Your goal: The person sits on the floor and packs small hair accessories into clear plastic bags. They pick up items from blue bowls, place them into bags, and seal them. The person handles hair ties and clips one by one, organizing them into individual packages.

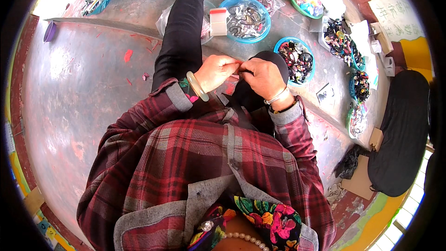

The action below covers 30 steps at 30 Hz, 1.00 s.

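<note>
My left hand [214, 72] and my right hand [265, 78] meet just above my lap, fingertips almost touching. Both are closed in a pinch, and whatever lies between the fingers is too small or hidden to name. A pale bangle [197, 86] circles my left wrist, and a silver-coloured bracelet [278, 96] sits on my right one. Close to my right hand stands a blue-rimmed basket [312, 70] of small dark and red pieces. Beyond my hands is a blue basket [266, 27] holding clear bags and dark looped items.
A white box with a red edge [218, 23] stands beside the blue basket. Green baskets [294, 3] line the back, more small containers [357, 120] the right. A long black padded thing [400, 130] lies far right. A purple dish [50, 31] sits far left on the grey surface [83, 111].
</note>
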Motion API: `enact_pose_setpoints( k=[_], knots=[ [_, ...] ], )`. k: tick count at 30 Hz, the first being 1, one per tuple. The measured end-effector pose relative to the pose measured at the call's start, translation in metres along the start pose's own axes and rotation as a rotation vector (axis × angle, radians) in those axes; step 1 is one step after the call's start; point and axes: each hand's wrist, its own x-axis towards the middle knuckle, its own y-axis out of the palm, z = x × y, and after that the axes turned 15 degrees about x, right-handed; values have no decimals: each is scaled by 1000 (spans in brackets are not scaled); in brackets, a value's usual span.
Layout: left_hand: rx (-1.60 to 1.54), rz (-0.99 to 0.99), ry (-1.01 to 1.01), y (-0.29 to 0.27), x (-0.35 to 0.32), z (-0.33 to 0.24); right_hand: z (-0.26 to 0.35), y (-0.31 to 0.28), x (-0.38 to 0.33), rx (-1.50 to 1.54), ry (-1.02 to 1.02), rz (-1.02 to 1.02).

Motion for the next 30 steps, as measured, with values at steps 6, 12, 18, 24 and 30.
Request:
enact_pose_setpoints(
  k=[6,12,18,24,30],
  knots=[
    [-286,-21,-173,-2,0,-4,2,1,2,282,51,-75],
    [-238,31,-144,0,0,-2,-4,-4,2,229,94,-93],
    [-58,41,-71,-1,1,3,1,-2,3,217,98,-140],
    [-275,66,-204,2,-2,-3,-10,-1,2,110,-17,71],
    [-431,20,-285,-3,0,-3,-3,-3,3,237,-56,-55]
  ],
)
